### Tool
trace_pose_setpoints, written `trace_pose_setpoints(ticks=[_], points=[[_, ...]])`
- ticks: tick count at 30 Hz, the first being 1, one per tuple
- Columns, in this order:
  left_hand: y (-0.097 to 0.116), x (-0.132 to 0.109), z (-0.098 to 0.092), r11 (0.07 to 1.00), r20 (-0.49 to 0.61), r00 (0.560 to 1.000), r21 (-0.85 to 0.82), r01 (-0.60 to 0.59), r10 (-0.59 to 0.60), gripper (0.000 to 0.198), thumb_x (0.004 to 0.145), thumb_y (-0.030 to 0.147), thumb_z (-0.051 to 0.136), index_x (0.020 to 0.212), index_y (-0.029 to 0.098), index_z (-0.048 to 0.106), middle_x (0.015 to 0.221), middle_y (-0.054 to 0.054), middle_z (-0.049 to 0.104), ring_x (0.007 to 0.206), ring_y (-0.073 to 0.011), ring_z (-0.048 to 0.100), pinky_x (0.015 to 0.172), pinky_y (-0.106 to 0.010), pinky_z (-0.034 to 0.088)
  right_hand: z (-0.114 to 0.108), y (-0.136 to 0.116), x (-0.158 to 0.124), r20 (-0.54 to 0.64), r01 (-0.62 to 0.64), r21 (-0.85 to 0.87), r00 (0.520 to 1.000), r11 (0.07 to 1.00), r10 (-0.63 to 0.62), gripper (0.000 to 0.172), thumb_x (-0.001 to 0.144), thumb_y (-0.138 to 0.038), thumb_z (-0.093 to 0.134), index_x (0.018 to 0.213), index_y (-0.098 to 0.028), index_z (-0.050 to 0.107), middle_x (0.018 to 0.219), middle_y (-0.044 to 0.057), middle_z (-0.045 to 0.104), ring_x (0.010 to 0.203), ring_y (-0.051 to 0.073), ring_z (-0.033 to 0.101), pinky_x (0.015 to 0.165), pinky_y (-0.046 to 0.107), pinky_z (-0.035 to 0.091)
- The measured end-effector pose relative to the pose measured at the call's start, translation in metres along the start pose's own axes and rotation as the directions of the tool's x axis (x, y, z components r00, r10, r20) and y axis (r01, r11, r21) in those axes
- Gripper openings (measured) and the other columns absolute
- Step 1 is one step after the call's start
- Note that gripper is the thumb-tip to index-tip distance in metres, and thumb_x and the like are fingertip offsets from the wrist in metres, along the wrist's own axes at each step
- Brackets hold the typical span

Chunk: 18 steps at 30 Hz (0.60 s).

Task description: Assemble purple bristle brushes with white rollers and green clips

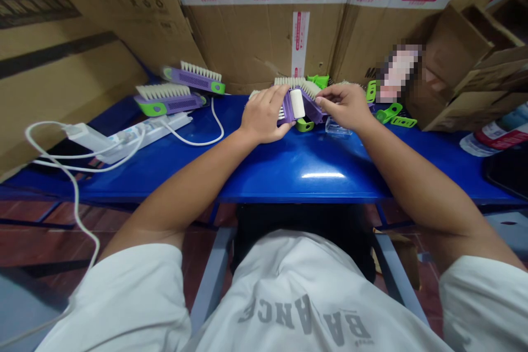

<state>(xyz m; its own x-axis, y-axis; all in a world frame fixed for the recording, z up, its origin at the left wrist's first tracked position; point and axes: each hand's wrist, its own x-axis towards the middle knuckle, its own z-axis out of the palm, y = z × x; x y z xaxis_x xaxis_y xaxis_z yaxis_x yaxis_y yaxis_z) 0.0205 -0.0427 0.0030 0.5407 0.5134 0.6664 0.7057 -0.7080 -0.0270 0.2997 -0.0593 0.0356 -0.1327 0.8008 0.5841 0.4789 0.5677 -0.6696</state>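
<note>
My left hand (264,114) is wrapped over a purple brush (287,107) with white bristles, part of it hidden under my fingers. A white rounded block (297,103) sits against the brush's right side. Close by on the right, my right hand (348,105) has its thumb and fingertips drawn together; what they hold, if anything, is too small to tell. Just left of those fingertips lies another purple brush (314,110) with pale bristles and a green end (304,125). Under my right hand rests a clear plastic piece (338,127).
Two purple-green brushes (193,78) lie at the back left beside a white power strip (142,135) with looping cables. Green clips (390,114), small cardboard boxes (466,60) and a bottle (495,135) are on the right. Tall cardboard (256,33) walls the blue table's (284,176) back.
</note>
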Motion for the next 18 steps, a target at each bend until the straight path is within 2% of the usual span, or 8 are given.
trace_pose_setpoints(ticks=[3,9,18], points=[[0.002,0.001,-0.003,0.999,0.036,0.999,0.005,0.035,-0.035,0.089,0.095,0.046,0.079,0.172,0.016,0.045,0.167,-0.025,0.062,0.149,-0.0466,0.063,0.122,-0.059,0.052,-0.008,0.000,0.002,0.016,0.016,-0.155,1.000,0.988,-0.014,0.027,0.089,-0.045,0.084,0.088,-0.018,0.088,0.078,0.007,0.081,0.075,0.026,0.075,0.077,0.041,0.060],[0.011,0.003,-0.010,0.996,0.101,0.991,0.000,0.090,-0.090,0.090,0.092,0.044,0.081,0.172,0.020,0.047,0.168,-0.021,0.062,0.152,-0.0475,0.061,0.127,-0.060,0.048,-0.025,0.003,0.009,0.224,-0.026,-0.434,0.965,0.901,0.136,0.018,0.086,-0.036,0.082,0.092,-0.019,0.086,0.087,0.009,0.084,0.089,0.032,0.078,0.089,0.047,0.060],[0.013,0.003,-0.012,0.997,0.094,0.993,-0.015,0.077,-0.075,0.086,0.092,0.041,0.079,0.170,0.019,0.050,0.165,-0.020,0.065,0.149,-0.0462,0.063,0.126,-0.060,0.048,-0.038,-0.001,0.010,0.383,0.047,-0.504,0.907,0.863,0.174,0.022,0.086,-0.040,0.081,0.096,-0.021,0.087,0.084,0.006,0.081,0.084,0.028,0.076,0.083,0.041,0.057]])
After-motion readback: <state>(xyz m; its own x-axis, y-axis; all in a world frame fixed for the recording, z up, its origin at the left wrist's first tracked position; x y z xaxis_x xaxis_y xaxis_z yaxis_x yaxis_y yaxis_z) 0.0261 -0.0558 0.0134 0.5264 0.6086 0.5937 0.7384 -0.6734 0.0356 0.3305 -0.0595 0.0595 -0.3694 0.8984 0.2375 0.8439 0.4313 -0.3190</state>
